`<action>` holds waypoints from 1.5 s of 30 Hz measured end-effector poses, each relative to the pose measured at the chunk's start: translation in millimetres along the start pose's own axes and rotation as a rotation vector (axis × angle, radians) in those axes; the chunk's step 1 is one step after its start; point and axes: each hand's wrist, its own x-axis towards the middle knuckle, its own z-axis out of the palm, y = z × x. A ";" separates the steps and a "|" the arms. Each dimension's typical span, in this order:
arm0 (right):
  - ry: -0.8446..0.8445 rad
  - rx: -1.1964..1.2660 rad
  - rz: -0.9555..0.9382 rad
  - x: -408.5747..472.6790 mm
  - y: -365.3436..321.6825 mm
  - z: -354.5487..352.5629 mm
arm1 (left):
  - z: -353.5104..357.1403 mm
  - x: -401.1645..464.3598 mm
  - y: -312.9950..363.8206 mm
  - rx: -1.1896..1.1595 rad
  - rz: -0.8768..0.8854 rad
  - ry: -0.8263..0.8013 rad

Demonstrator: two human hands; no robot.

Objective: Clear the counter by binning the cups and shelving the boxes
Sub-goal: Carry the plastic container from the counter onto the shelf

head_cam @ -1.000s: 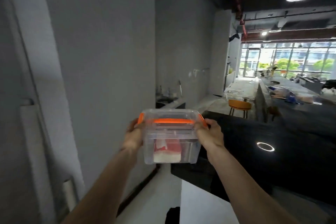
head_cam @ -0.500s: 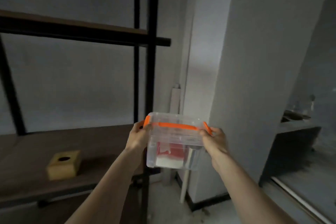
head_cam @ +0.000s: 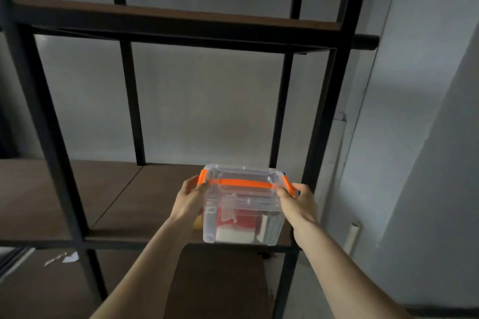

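I hold a clear plastic box (head_cam: 241,215) with an orange handle and orange side clips. Red and white items show through its walls. My left hand (head_cam: 190,202) grips its left side and my right hand (head_cam: 295,204) grips its right side. The box hangs over the front right part of the middle wooden shelf (head_cam: 124,197) of a black metal rack. A small yellow thing peeks out behind my left wrist, mostly hidden.
The black upright post (head_cam: 321,122) of the rack stands just right of the box. An upper shelf (head_cam: 168,18) runs overhead. A lower shelf (head_cam: 220,282) lies beneath. A grey wall corner (head_cam: 414,137) and white pipes (head_cam: 353,235) are on the right.
My view has swung left from the counter to the rack. The box, still in both hands, has moved in over the middle shelf's right end.
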 end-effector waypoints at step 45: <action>-0.260 -0.595 0.157 285.3 167.6 190.6 | 55.8 352.9 -188.3 1.070 -0.060 -0.199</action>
